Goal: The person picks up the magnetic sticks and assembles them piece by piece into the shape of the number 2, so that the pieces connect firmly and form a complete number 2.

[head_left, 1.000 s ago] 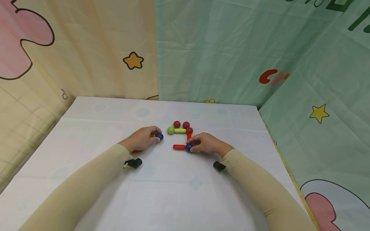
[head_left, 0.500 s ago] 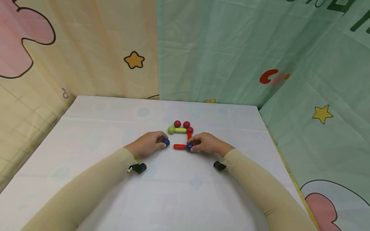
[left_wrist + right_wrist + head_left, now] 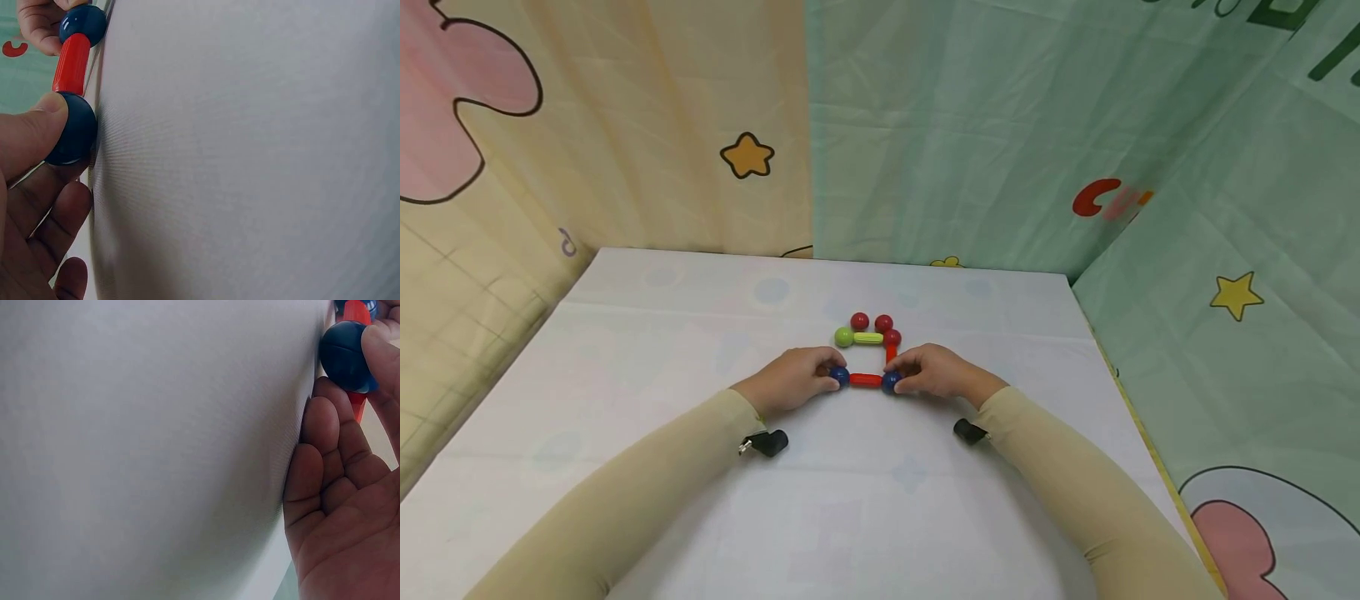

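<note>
My left hand (image 3: pixel 793 379) pinches a blue ball (image 3: pixel 840 377) between thumb and finger. That ball touches the left end of a red rod (image 3: pixel 866 381), as the left wrist view also shows with the red rod (image 3: pixel 72 65) bridging both balls. At the rod's other end, a second blue ball (image 3: pixel 891 382) is pinched by my right hand (image 3: pixel 942 371). From there another red rod (image 3: pixel 891 353) runs back to a red ball (image 3: pixel 892 337). A yellow-green rod (image 3: pixel 868 338) joins this to a green ball (image 3: pixel 844 337).
Behind the yellow-green rod sit two more red balls, one on the left (image 3: pixel 860 321) and one on the right (image 3: pixel 883 322). Everything lies on a table with a white cloth (image 3: pixel 850 500). Printed curtains (image 3: pixel 962 150) hang behind the table's far edge.
My left hand has moved right and slightly nearer, carrying its blue ball from apart to against the red rod's left end. The right hand keeps its place on the other blue ball.
</note>
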`<state>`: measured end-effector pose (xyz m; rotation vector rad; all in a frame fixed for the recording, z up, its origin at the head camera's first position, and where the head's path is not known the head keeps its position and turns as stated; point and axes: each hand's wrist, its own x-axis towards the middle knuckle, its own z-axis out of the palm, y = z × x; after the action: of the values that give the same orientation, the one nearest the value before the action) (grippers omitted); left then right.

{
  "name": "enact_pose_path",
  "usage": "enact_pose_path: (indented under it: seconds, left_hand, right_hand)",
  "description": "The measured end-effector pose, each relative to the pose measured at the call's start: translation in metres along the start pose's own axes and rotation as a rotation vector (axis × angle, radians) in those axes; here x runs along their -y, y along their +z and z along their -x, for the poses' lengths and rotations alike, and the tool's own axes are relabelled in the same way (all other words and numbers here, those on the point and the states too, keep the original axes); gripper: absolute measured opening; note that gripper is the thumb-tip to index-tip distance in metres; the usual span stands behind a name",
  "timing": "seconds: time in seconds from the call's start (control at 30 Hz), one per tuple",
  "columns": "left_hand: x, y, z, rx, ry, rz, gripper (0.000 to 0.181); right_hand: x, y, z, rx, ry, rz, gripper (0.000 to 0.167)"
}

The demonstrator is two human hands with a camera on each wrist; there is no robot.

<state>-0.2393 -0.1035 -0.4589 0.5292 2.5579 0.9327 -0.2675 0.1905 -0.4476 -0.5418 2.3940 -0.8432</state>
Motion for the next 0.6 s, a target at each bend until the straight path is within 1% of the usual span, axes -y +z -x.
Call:
enact_pose_path:
  seconds: [0.13, 0.6]
  left_hand:
    - [0.0005, 0.0006, -0.0007, -0.005, 0.007, -0.002, 0.035]
    - [-0.0006, -0.0009, -0.001, 0.004, -0.022, 0.02, 0.035]
  right_hand:
    - [0.0, -0.0007, 0.0001, 0.001, 0.005, 0.001, 0.036]
    - [-0.0007, 0.0002, -0.0013, -0.003, 0.01, -0.012, 0.036]
